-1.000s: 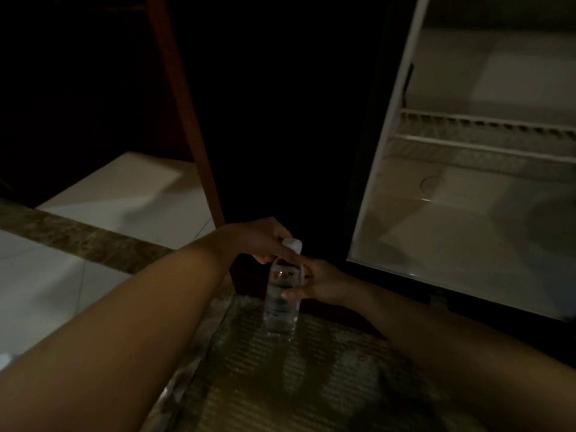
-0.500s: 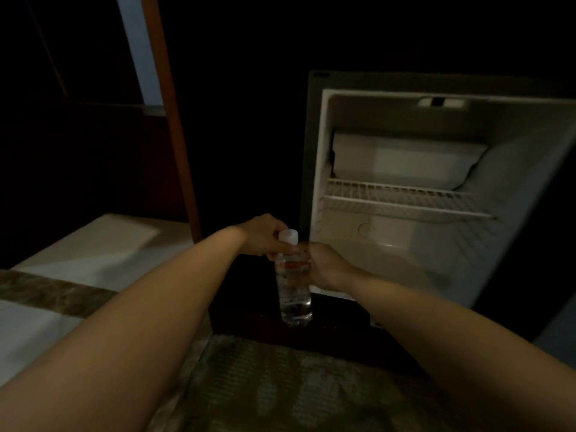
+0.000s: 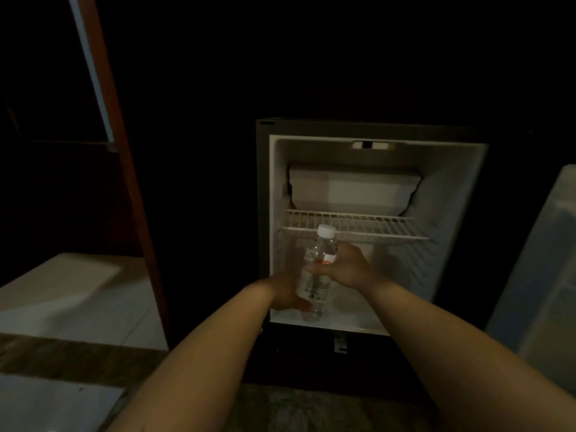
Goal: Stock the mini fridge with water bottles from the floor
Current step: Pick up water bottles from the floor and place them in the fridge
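Observation:
A clear water bottle (image 3: pixel 315 286) with a white cap and a label stands nearly upright at the front left of the open mini fridge (image 3: pixel 452 194), on or just above its floor. My right hand (image 3: pixel 341 268) grips the bottle around its upper body. My left hand (image 3: pixel 285 293) holds it low down from the left, fingers under its base. The fridge's wire shelf (image 3: pixel 358 227) is bare, just behind the bottle's cap.
The fridge door (image 3: pixel 542 275) stands open at the right edge. A dark wooden post (image 3: pixel 124 169) rises on the left, with pale floor tiles (image 3: pixel 71 294) beyond it. A patterned mat (image 3: pixel 299 410) lies on the floor in front of the fridge.
The bottle has come up off the mat and forward into the fridge's lower compartment, both hands still on it. My left hand slid from the cap down to the base. The view tilted up.

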